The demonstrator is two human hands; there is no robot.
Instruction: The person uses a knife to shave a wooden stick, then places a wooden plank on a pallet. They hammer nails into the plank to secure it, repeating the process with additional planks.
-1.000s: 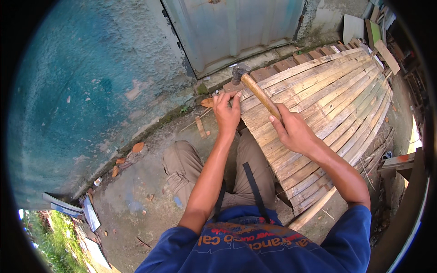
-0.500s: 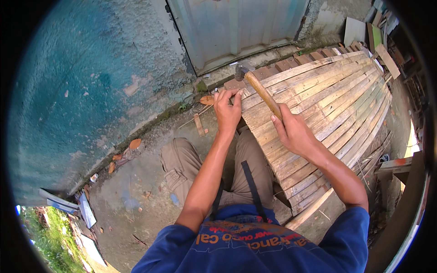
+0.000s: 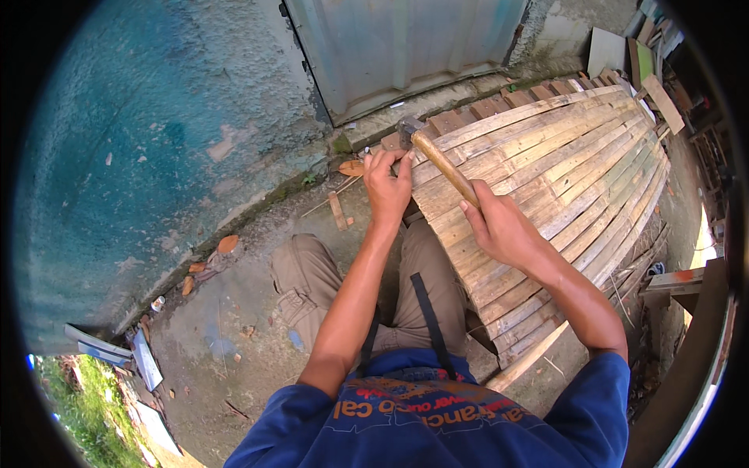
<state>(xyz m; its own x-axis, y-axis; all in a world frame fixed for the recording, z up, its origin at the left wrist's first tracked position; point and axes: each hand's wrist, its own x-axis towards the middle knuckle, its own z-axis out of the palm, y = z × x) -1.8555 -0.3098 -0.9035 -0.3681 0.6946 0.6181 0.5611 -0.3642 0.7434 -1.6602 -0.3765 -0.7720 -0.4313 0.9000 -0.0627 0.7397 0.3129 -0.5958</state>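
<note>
My right hand [image 3: 503, 232] is wrapped round the wooden handle of a hammer [image 3: 445, 164]. The hammer's dark head sits just above the fingertips of my left hand [image 3: 388, 186]. Those left fingers are pinched together at the near left corner of a panel of bamboo slats [image 3: 538, 183]. Whatever they pinch is too small or hidden to make out. The slats lie side by side, running from near my knees toward the far right.
Brown wooden pieces [image 3: 538, 93] show along the panel's far edge, beside a grey metal door [image 3: 406, 54]. A rough blue wall [image 3: 172, 156] stands at the left. Dry leaves [image 3: 228, 244] and a small wood strip [image 3: 337, 210] lie on the concrete floor [image 3: 211, 374].
The hammer's head has dropped slightly, closer to my left fingertips. My left hand keeps its pinch at the panel's corner. The view has shifted a little.
</note>
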